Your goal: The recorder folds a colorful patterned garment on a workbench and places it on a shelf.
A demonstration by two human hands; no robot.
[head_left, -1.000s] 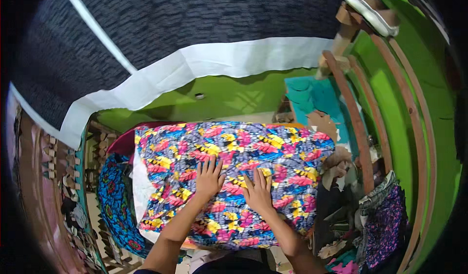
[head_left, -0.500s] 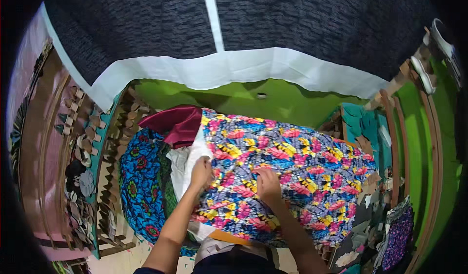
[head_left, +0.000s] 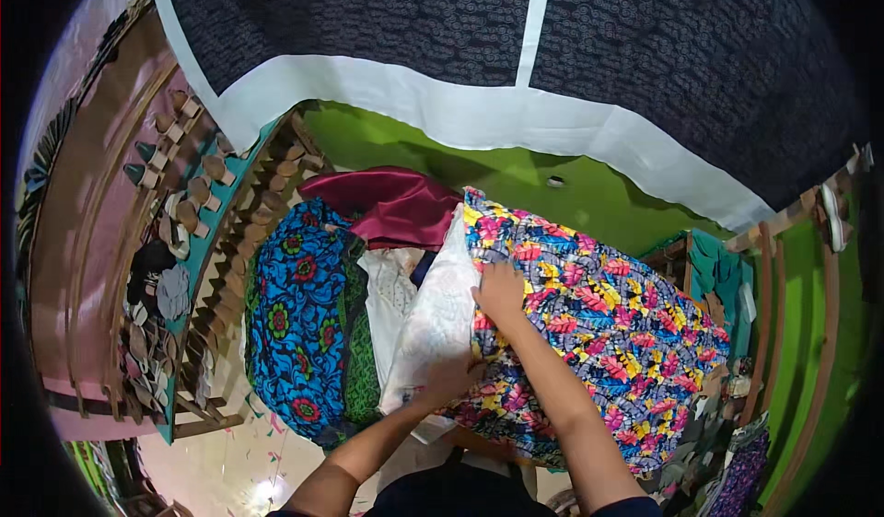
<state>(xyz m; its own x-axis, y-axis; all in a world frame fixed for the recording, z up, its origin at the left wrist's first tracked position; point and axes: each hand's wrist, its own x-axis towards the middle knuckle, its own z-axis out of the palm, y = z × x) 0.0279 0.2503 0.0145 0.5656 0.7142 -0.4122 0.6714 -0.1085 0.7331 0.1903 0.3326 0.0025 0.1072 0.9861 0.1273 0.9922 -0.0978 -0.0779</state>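
Observation:
A large printed cloth (head_left: 589, 324) in pink, yellow, blue and grey lies spread in front of me. Along its left side runs a white strip of cloth (head_left: 424, 333), the print faintly showing through. My right hand (head_left: 500, 294) rests on the print beside the upper part of this strip, fingers extended over the cloth. At the strip's lower end, my left hand (head_left: 449, 381) touches the cloth; its fingers are blurred and partly hidden. Left of the strip are a white lace-like cloth (head_left: 387, 287), a shiny maroon cloth (head_left: 391, 206) and a bundled blue floral cloth (head_left: 299, 324) with green.
Racks of brown shoe-shaped pieces (head_left: 221, 305) stand to the left. Dark cloth with a white border (head_left: 516, 112) hangs ahead, before a green wall (head_left: 405, 144). At right are scraps (head_left: 709, 416), a purple patterned cloth (head_left: 744, 462) and wooden rails (head_left: 769, 305).
My view has turned left. My left hand has moved down along the cloth's left edge, my right hand up to that edge. More of the white strip and lace-like cloth shows.

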